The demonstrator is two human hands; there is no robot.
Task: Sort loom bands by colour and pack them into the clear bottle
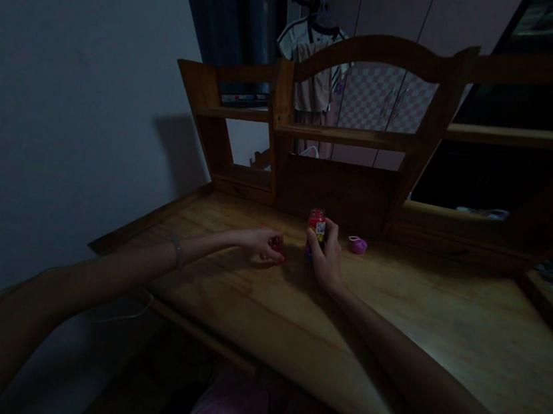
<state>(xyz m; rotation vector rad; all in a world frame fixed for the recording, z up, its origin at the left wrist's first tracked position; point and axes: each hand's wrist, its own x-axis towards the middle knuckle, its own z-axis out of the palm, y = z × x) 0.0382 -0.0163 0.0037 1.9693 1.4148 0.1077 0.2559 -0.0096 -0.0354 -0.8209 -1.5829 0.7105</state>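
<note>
My right hand [327,257] is wrapped round a small upright jar [317,218] with a clear top, a red and yellow label and a white patch like a printed code. The jar's lower part is mostly behind my fingers. To the left, the fingers of my left hand [263,242] curl down round a small red lid [277,254] at the tabletop. Part of the lid is hidden by the fingers, and the dim light blurs its details. A gap of bare wood separates the two hands.
A small purple pouch-like thing [358,246] with a pale loop lies right of the jar on the wooden desk [254,305]. Behind rises a wooden shelf unit [350,137]. A wall [69,87] borders the left side. Clothes [313,70] hang beyond the shelf.
</note>
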